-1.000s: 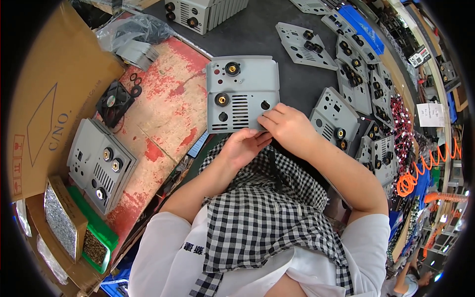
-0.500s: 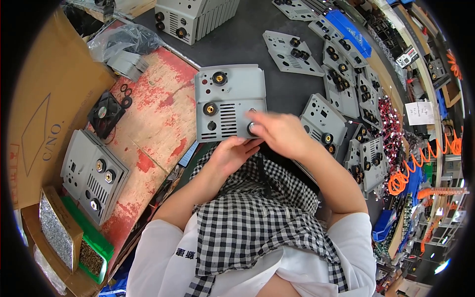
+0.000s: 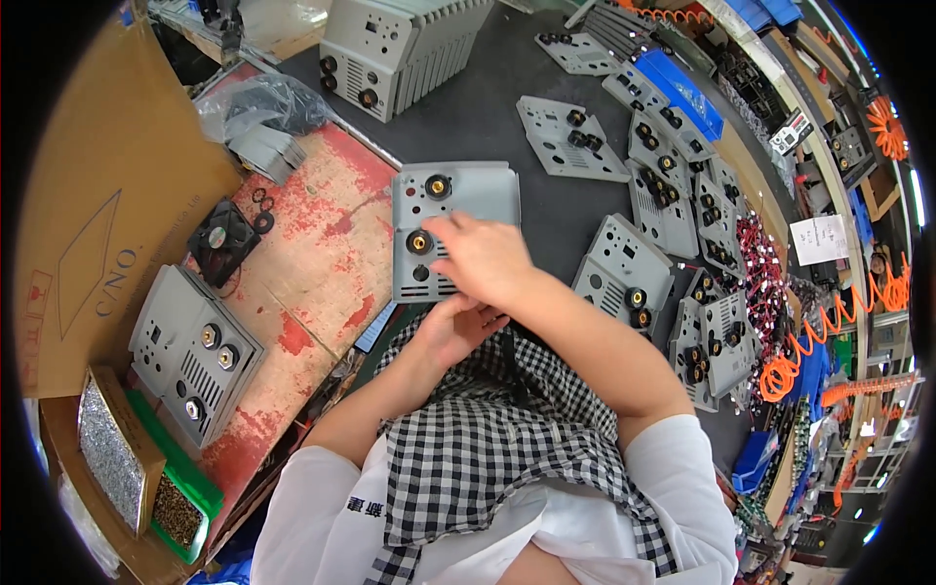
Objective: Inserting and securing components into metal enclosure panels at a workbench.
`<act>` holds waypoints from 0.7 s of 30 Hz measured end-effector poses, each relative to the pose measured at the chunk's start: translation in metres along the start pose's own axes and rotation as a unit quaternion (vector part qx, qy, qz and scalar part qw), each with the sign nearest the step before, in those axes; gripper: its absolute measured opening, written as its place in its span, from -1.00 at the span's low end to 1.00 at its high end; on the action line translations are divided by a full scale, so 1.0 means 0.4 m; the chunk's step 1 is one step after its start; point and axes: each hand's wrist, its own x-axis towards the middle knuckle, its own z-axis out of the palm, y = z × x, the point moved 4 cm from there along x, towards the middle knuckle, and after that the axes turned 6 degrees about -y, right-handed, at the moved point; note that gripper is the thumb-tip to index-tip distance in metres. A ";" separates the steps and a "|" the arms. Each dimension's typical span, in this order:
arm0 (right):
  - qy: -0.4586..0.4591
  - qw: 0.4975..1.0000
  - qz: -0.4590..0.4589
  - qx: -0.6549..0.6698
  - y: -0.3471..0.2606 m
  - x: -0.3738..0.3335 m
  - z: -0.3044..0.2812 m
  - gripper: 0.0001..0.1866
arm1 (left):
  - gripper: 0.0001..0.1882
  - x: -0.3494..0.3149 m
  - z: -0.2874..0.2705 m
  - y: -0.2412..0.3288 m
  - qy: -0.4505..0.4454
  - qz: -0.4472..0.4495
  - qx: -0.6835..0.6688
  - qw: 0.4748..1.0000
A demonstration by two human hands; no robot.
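Fingers (image 3: 450, 230) over panel (image 3: 485, 187), parts (image 3: 177, 513) in green bin (image 3: 201, 482)

A dark table (image 3: 483, 127) adjoins a worn red-and-tan table (image 3: 327, 234); metal framework (image 3: 889, 450) and a bright strip light (image 3: 918, 195) stand far right.

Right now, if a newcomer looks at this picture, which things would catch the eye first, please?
Probably the grey panel in the centre, with the right hand over its lower part and the left hand at its near edge. Next, perhaps, the bright orange coiled hose at the right side. On the left, the worn red tabletop and the large brown carton also stand out.
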 end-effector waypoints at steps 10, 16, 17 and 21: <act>-0.029 0.892 0.052 0.447 0.070 -0.116 -0.005 -0.55 | -0.70 -0.082 0.073 -0.024 0.020 0.032 0.360 0.932; -0.100 0.885 0.055 0.451 0.089 -0.284 -0.032 -0.48 | -0.75 -0.100 0.224 0.044 -0.007 0.330 0.688 0.647; -0.086 0.873 0.053 0.477 0.087 -0.295 -0.029 -0.47 | -0.77 -0.087 0.233 0.037 -0.032 0.330 0.720 0.610; 0.017 0.745 0.116 0.657 0.110 -0.327 -0.016 -0.57 | -0.82 -0.068 0.253 0.036 -0.007 0.367 0.692 0.622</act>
